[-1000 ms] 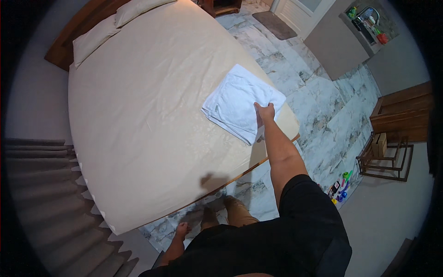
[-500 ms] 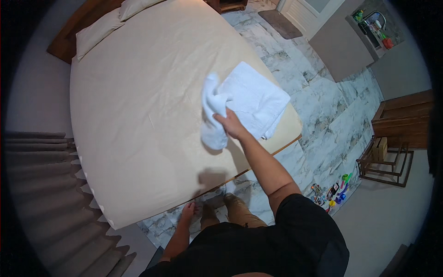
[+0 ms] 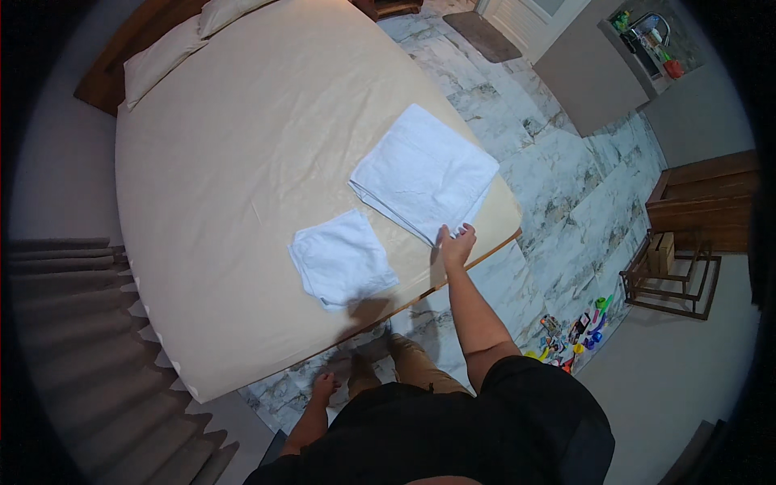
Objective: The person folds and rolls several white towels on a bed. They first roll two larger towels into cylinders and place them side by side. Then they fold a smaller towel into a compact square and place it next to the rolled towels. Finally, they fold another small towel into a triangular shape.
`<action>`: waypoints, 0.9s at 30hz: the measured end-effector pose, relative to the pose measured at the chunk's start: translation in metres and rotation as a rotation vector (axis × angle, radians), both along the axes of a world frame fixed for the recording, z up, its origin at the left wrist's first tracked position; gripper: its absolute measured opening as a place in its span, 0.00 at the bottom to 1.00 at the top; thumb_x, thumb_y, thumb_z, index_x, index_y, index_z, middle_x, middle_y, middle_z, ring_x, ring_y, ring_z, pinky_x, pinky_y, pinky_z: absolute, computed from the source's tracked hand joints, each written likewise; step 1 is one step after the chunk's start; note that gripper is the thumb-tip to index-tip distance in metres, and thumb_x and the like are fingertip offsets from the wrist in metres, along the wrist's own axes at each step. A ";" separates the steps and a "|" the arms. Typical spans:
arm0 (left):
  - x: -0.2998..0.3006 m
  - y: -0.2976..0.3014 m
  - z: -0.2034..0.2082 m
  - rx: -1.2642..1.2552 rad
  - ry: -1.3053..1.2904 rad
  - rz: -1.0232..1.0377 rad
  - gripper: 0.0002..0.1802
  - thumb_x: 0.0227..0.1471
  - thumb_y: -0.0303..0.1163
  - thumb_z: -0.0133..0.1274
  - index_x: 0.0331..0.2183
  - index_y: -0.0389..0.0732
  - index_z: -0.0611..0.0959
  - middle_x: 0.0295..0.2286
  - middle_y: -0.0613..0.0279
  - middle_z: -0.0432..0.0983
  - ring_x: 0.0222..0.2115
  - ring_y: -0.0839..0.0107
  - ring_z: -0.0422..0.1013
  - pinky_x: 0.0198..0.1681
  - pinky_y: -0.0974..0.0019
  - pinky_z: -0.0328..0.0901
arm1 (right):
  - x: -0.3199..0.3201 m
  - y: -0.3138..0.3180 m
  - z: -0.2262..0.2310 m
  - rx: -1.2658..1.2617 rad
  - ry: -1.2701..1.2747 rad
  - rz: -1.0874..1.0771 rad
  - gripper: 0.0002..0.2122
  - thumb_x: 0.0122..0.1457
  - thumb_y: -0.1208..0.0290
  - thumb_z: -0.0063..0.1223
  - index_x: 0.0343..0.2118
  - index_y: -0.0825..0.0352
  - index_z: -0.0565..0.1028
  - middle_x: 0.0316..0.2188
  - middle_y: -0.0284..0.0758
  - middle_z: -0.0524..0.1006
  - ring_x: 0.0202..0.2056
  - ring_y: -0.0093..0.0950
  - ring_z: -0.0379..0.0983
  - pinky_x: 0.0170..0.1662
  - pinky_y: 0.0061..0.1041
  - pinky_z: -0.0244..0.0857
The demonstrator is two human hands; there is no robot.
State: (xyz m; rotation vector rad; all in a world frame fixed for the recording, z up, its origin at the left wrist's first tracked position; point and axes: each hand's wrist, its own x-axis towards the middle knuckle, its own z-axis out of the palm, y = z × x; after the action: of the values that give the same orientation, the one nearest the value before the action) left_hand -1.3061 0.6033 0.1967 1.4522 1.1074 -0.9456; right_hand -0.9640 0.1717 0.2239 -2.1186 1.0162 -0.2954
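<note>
A large white towel (image 3: 424, 166), folded into a thick square, lies near the foot of the bed. Beside it, closer to me and to the left, a smaller white towel (image 3: 343, 260) lies folded in a rough square with slightly uneven edges. My right hand (image 3: 457, 246) is at the near corner of the large towel, thumb and fingers apart, holding nothing; whether the fingertips touch the cloth is hard to see. Down by my side, past the bed's edge, my left hand (image 3: 326, 385) hangs with loosely bent fingers and nothing visible in it.
The bed (image 3: 218, 218) has a cream sheet and pillows (image 3: 166, 61) at its far end. Small colourful items (image 3: 578, 335) lie on the marble-patterned floor (image 3: 558, 234) at right, near a wooden rack (image 3: 675, 279). A grey curtain (image 3: 81, 323) hangs along the left.
The small towel, lifted in my right hand before, now lies on the bed, let go. My right hand has moved right and nearer, to the large towel's corner. My left hand has dropped slightly.
</note>
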 end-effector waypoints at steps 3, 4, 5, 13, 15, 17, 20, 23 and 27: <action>0.002 0.002 0.006 0.010 0.066 -0.015 0.13 0.58 0.39 0.47 0.39 0.39 0.75 0.28 0.61 0.74 0.26 0.66 0.73 0.28 0.64 0.69 | 0.004 -0.021 -0.002 0.580 0.127 -0.124 0.28 0.47 0.60 0.67 0.45 0.70 0.65 0.32 0.41 0.71 0.29 0.33 0.70 0.31 0.31 0.68; 0.003 0.004 0.007 -0.004 0.087 -0.006 0.13 0.58 0.39 0.47 0.39 0.39 0.75 0.28 0.61 0.74 0.25 0.66 0.73 0.28 0.64 0.69 | 0.006 -0.023 -0.007 0.867 0.140 -0.140 0.29 0.47 0.60 0.67 0.44 0.70 0.64 0.29 0.40 0.70 0.25 0.30 0.70 0.25 0.30 0.68; 0.005 0.005 0.006 -0.017 0.034 -0.014 0.14 0.59 0.39 0.46 0.38 0.39 0.76 0.27 0.62 0.74 0.26 0.67 0.73 0.28 0.64 0.69 | 0.008 -0.022 -0.010 0.900 0.143 -0.151 0.31 0.47 0.59 0.67 0.46 0.69 0.60 0.29 0.40 0.69 0.26 0.31 0.70 0.22 0.31 0.68; 0.146 -0.041 0.005 -0.006 -0.438 -0.264 0.21 0.58 0.47 0.46 0.24 0.39 0.78 0.19 0.64 0.72 0.21 0.74 0.67 0.26 0.69 0.62 | 0.028 -0.021 -0.042 0.779 -0.146 -0.341 0.22 0.50 0.69 0.64 0.44 0.70 0.65 0.34 0.41 0.73 0.31 0.31 0.72 0.28 0.31 0.69; 0.200 -0.068 0.011 -0.121 -0.470 -0.175 0.20 0.57 0.48 0.47 0.32 0.39 0.78 0.23 0.65 0.73 0.23 0.73 0.69 0.29 0.68 0.65 | 0.032 -0.010 -0.018 0.984 -0.228 -0.177 0.15 0.52 0.74 0.61 0.40 0.68 0.68 0.35 0.38 0.73 0.33 0.31 0.73 0.28 0.27 0.69; 0.250 -0.104 0.036 -0.301 -0.429 -0.062 0.24 0.56 0.50 0.49 0.41 0.38 0.76 0.28 0.64 0.73 0.28 0.71 0.71 0.33 0.67 0.67 | 0.041 0.019 0.039 1.222 -0.287 -0.192 0.13 0.53 0.74 0.60 0.38 0.67 0.68 0.33 0.37 0.74 0.29 0.28 0.73 0.24 0.23 0.68; 0.326 -0.197 0.109 -0.695 -0.114 0.183 0.29 0.58 0.51 0.47 0.48 0.34 0.72 0.41 0.55 0.73 0.41 0.64 0.72 0.39 0.64 0.69 | 0.030 0.009 0.053 1.358 -0.239 -0.071 0.09 0.55 0.74 0.57 0.36 0.66 0.69 0.28 0.34 0.75 0.21 0.22 0.71 0.17 0.17 0.64; 0.364 -0.232 0.136 -0.971 -0.254 0.350 0.32 0.57 0.48 0.50 0.52 0.31 0.67 0.43 0.50 0.73 0.43 0.60 0.72 0.44 0.61 0.68 | 0.018 0.054 0.103 1.470 -0.309 -0.009 0.16 0.54 0.76 0.58 0.45 0.69 0.68 0.32 0.35 0.77 0.22 0.23 0.73 0.18 0.21 0.64; 0.369 -0.247 0.129 -0.609 -0.583 0.466 0.31 0.53 0.36 0.56 0.53 0.33 0.65 0.45 0.50 0.72 0.46 0.59 0.70 0.48 0.57 0.66 | -0.011 0.054 0.094 1.515 -0.012 0.280 0.16 0.55 0.68 0.58 0.45 0.67 0.70 0.37 0.36 0.75 0.33 0.26 0.72 0.30 0.25 0.68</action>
State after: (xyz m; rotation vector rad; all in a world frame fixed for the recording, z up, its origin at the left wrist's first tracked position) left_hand -0.9370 0.3561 0.3262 0.8244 0.5985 -0.4185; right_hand -0.9753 0.2261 0.3178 -0.8113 0.5411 0.4885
